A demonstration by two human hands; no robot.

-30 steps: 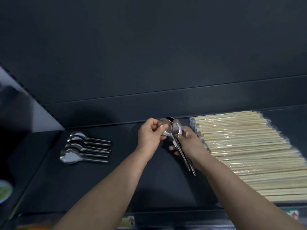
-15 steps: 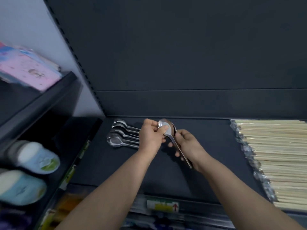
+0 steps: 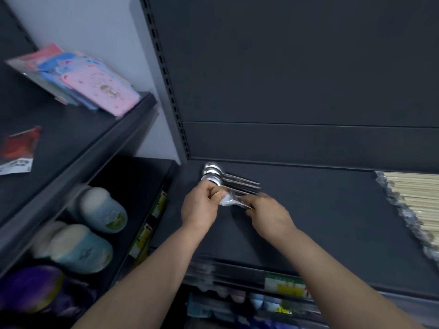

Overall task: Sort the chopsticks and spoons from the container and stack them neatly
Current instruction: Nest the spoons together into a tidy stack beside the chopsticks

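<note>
Carried leftward since a second ago: then working mid-shelf right beside the chopsticks (image 3: 418, 203), now brought up against the near end of the row of spoons (image 3: 215, 173) at the back left corner of the dark shelf (image 3: 332, 222). Half a second ago, just right of that row; now overlapping its nearest handles. Swung left with the head as well, leaving the wrapped chopsticks cut by the right edge, well apart from both hands, and taking in more of the neighbouring shelving.

Pinching the bowl of a spoon (image 3: 226, 201) with the left hand (image 3: 200, 206), thumb and curled fingers closed on it. Gripping the handle end of the same spoon with the right hand (image 3: 268, 213), fingers curled under (too blurred to tell whether holding one spoon or several). Held low, bowl to the left like those in the row, touching or just above the shelf; cannot tell which.

No legible writing. On the shelf's front lip, a price label (image 3: 285, 284) in green, yellow and white, too smeared to read. To the left, pink and blue packets (image 3: 102, 91) with a small cartoon figure, a red packet (image 3: 22, 143) with a white tag, and pale blue tubs (image 3: 102, 211) with green marks.
</note>
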